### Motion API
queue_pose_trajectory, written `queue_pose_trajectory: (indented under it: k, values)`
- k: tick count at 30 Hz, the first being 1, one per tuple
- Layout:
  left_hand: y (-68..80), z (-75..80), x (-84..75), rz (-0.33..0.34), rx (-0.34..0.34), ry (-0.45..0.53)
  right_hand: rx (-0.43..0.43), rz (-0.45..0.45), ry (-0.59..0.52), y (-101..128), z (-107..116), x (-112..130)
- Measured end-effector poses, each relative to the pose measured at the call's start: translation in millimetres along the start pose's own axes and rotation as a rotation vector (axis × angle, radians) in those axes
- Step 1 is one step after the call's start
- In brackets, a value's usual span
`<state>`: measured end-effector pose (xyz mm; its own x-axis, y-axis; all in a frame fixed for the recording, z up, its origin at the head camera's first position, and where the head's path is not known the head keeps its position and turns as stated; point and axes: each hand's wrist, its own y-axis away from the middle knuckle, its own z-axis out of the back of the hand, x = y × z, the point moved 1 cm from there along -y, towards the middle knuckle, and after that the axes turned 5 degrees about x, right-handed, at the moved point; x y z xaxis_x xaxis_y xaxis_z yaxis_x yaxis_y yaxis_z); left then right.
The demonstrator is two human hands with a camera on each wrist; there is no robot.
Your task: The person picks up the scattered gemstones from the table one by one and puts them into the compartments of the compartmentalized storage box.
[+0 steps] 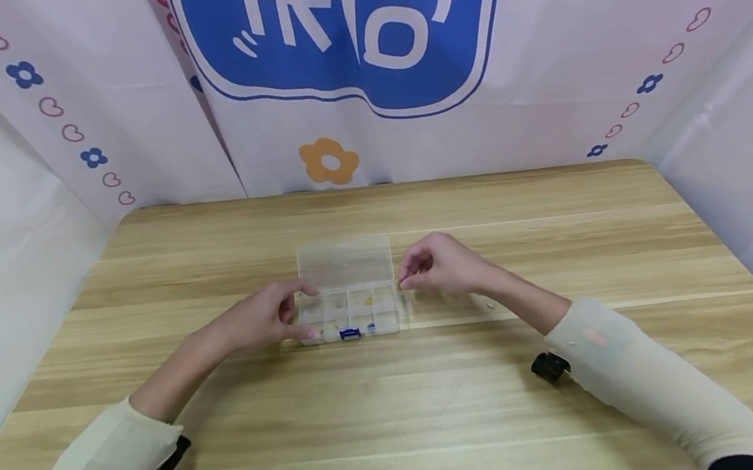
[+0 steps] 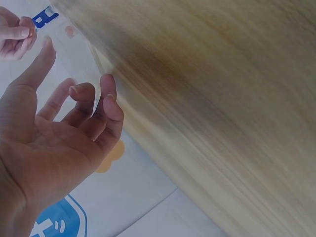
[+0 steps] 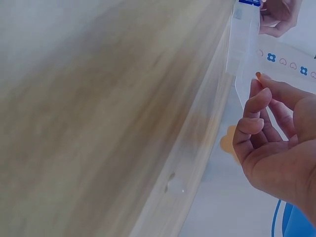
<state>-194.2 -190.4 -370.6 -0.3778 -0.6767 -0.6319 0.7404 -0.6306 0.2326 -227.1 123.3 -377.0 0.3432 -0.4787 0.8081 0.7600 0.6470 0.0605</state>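
Note:
A clear plastic compartment box (image 1: pixel 387 320) lies on the table with its lid (image 1: pixel 345 264) raised at the back. Its front carries a blue latch (image 1: pixel 349 334), also visible in the left wrist view. My left hand (image 1: pixel 261 317) holds the box at its left end, thumb at the front and index finger toward the hinge. To the right of the box, my right hand (image 1: pixel 444 266) pinches a small orange piece (image 3: pixel 258 75) between thumb and index finger. Inside the compartments are a small yellow piece (image 1: pixel 368 300) and a small blue piece (image 1: pixel 371 327); other contents are too faint to tell.
A tiny clear object (image 1: pixel 491 305) lies on the wooden table (image 1: pixel 397 405), beneath the right forearm. Printed white cloth (image 1: pixel 542 89) stands behind the table's far edge, with white cloth at both sides.

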Motion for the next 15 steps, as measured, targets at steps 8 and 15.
queue_pose_trajectory:
  k: [8, 15]
  values:
    - [0.1, 0.0, -0.6, 0.002, 0.004, 0.014, 0.016, -0.013, -0.007, -3.1, -3.0, 4.0]
    - [0.2, 0.0, -0.6, 0.004, 0.003, 0.017, 0.025, -0.012, -0.019, -6.4, -4.6, 6.8]
